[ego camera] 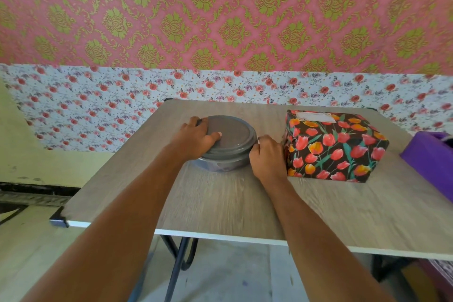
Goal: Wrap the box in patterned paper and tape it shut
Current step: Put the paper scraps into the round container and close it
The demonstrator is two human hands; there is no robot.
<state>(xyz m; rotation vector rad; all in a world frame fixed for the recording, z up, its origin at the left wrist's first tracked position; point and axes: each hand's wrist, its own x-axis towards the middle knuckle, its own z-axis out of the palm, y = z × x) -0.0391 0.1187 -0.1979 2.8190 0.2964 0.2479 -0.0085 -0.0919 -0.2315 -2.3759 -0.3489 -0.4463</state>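
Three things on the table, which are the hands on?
The round grey container, left of the tulip-wrapped box: the left hand and the right hand grip its lid rim. The purple item sits far right.

A round container [232, 140] sits on the tabletop [220, 203], toward the far side and left of middle. The left hand [196, 140] lies on the container's lid from the left, thumb on top and fingers curled over the far-left rim. The right hand [267, 157] grips the rim on the container's right side, between the container and the box [335, 147], just beside the box's left face. The box stands on the tabletop right of the container, apart from it. Farther right, another object [426, 157] rests on the tabletop, apart from the box. A wall [220, 19] stands behind the tabletop; the legs [179, 260] show below its near edge.
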